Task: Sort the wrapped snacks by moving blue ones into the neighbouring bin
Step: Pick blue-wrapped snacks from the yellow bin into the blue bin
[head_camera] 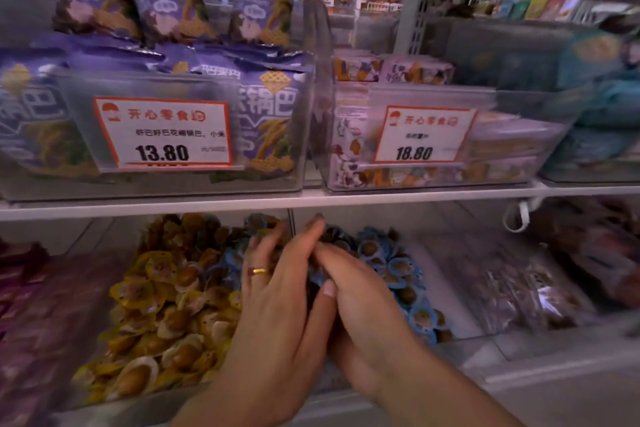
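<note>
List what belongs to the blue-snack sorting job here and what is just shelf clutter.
Job: blue wrapped snacks, yellow wrapped snacks, left hand, right hand.
Clutter: purple snack bags, price tags, dark packets.

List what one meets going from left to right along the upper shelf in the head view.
Purple snack bags → price tag 13.80 → bin of patterned packets → price tag 18.80 → blurred teal packs.

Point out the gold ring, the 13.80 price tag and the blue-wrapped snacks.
gold ring (259, 271), head view, on its band.
13.80 price tag (162, 133), head view, centre of the card.
blue-wrapped snacks (398, 270), head view, middle of the pile.
</note>
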A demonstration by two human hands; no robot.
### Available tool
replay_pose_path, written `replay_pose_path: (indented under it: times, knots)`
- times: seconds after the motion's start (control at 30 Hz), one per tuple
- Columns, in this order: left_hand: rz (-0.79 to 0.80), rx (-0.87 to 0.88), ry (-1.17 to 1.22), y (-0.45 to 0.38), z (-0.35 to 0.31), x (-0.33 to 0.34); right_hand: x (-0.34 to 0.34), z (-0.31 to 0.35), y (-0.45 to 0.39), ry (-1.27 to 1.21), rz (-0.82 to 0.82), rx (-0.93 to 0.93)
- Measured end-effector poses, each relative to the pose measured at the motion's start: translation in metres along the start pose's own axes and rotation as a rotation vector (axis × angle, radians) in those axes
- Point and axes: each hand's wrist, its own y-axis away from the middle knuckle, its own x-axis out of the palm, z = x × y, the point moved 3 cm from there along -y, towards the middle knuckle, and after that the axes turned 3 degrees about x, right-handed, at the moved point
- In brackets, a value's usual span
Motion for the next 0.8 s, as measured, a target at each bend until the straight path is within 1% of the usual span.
replay_pose_path:
  times: [0.07,0.13,0.2,0.23,0.3,0.33,0.37,0.4,0.43,0.5,0.6,0.7,0.73,0.8]
  knots:
    - [0.045,0.058,0.006,0.002,-0.001,0.006,-0.010,0.010,-0.003,0.115,-0.016,-0.065]
    - [0.081,0.077,-0.010,0.001,0.005,0.007,-0.025,0.023,-0.008,0.202,-0.034,-0.057]
    - [0.098,0.038,-0.011,-0.003,0.022,0.002,-0.047,0.042,-0.014,0.319,-0.143,-0.058]
    - [0.086,0.023,-0.037,-0.005,0.031,-0.002,-0.060,0.053,-0.016,0.447,-0.204,-0.086]
    - [0.051,-0.011,-0.096,-0.011,0.055,-0.011,-0.088,0.080,-0.015,0.877,-0.285,-0.174]
    - [0.045,-0.047,-0.109,-0.013,0.069,-0.015,-0.101,0.091,-0.014,1.090,-0.285,-0.192]
    - [0.059,-0.088,-0.123,-0.013,0.082,-0.018,-0.111,0.098,-0.012,1.221,-0.276,-0.179]
    - [0.100,-0.124,-0.137,-0.012,0.093,-0.020,-0.122,0.101,-0.011,1.285,-0.271,-0.158]
    - [0.166,-0.144,-0.154,-0.010,0.103,-0.020,-0.130,0.101,-0.011,1.313,-0.288,-0.154]
    - [0.321,-0.127,-0.207,-0.006,0.111,-0.015,-0.139,0.100,-0.013,1.303,-0.368,-0.252]
    - [0.479,-0.078,-0.274,-0.001,0.110,-0.005,-0.133,0.091,-0.019,1.142,-0.431,-0.426]
    - [0.527,-0.058,-0.342,0.003,0.104,0.001,-0.110,0.064,-0.029,1.007,-0.359,-0.497]
    - [0.539,-0.041,-0.375,0.005,0.101,0.001,-0.098,0.050,-0.034,1.006,-0.307,-0.518]
    - [0.555,-0.018,-0.435,0.006,0.096,0.001,-0.072,0.021,-0.041,1.104,-0.187,-0.560]
